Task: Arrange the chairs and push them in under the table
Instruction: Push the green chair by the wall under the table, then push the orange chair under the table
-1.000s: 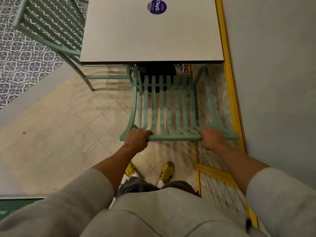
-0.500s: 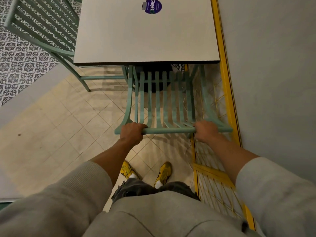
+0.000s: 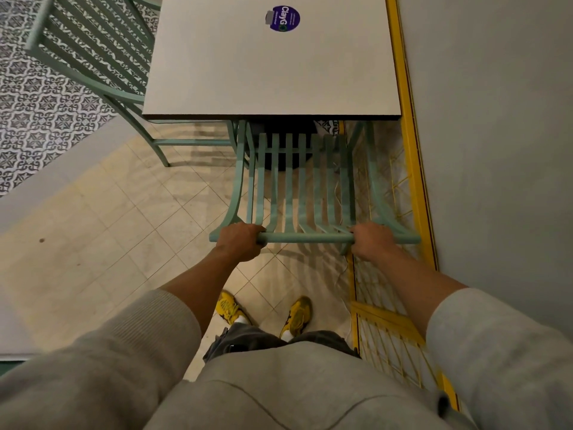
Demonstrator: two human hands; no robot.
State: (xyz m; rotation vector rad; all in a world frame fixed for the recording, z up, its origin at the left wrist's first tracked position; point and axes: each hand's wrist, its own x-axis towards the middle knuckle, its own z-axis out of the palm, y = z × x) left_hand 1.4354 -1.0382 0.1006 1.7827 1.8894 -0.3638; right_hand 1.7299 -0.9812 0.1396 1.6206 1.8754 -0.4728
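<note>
A mint-green slatted metal chair stands in front of me, its seat hidden under the near edge of the white square table. My left hand grips the left end of the chair's top rail. My right hand grips the same rail near its right end. A second mint-green chair stands at the table's left side, its backrest out beside the tabletop.
A grey wall runs close along the right, with a yellow frame and yellow wire panel at its foot. A purple round sticker sits on the tabletop. Beige floor tiles lie to the left, patterned tiles further left. My yellow shoes are below.
The chair has slid forward toward the table, its seat going further under the tabletop. Both hands kept their grip on the top rail.
</note>
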